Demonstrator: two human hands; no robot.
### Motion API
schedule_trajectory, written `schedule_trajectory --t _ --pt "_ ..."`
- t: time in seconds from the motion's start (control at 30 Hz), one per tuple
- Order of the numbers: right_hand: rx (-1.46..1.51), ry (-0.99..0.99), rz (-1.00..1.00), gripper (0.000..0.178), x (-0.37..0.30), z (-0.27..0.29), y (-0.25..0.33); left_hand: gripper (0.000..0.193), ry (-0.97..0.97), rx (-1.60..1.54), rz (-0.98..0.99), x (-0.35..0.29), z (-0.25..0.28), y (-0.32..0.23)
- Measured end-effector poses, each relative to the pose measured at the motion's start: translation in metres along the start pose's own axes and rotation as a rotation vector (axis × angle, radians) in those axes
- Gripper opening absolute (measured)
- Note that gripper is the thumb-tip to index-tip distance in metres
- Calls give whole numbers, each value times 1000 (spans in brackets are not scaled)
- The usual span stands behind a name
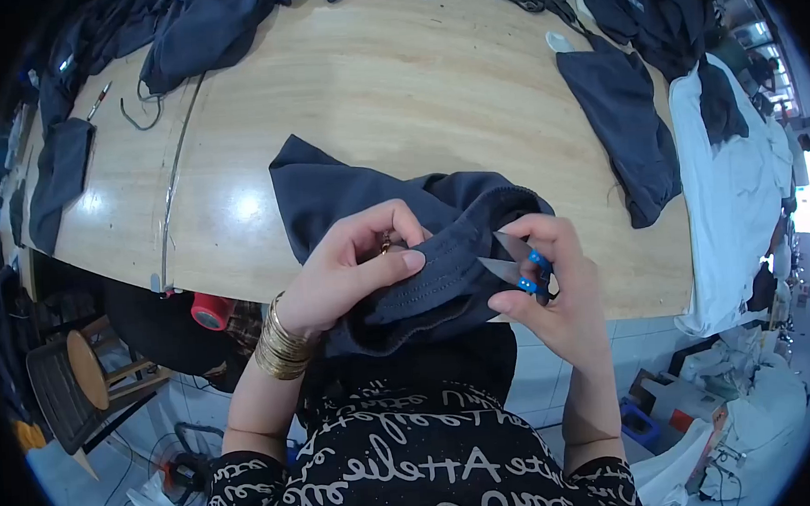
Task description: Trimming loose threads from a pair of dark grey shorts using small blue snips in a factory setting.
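Note:
My left hand [350, 266] pinches a folded, stitched edge of a dark navy garment [364, 195] between thumb and fingers. Several gold bangles sit on that wrist. My right hand [556, 290] holds small thread snips with blue handles [520, 266]. Their open metal blades point left at the stitched edge. The rest of the garment drapes over the front edge of the wooden table [394, 77] and into my lap.
Dark garments are heaped at the table's back left [197, 29] and back right [650, 6]. A flat dark piece [625, 128] and white cloth [730, 187] lie at the right. A dark piece [57, 177] lies at the left. A red spool [212, 311] and a stool [88, 370] are below.

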State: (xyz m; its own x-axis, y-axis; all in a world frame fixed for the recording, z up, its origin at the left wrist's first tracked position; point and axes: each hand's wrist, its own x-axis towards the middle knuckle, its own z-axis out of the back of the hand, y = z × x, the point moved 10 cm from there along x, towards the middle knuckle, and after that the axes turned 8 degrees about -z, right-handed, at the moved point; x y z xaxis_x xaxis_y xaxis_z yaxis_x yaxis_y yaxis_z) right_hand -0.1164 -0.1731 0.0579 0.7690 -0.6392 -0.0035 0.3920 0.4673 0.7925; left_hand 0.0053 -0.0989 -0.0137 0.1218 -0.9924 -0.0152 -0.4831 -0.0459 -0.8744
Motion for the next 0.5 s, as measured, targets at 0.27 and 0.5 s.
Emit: schedule_trajectory --t 0.27,0.5 --pt "-122 28 32 26 0 1 4 6 -41 -86 -4 3 0 -2" --pt "-345 37 251 23 -4 -5 26 7 -53 -89 -11 1 6 1"
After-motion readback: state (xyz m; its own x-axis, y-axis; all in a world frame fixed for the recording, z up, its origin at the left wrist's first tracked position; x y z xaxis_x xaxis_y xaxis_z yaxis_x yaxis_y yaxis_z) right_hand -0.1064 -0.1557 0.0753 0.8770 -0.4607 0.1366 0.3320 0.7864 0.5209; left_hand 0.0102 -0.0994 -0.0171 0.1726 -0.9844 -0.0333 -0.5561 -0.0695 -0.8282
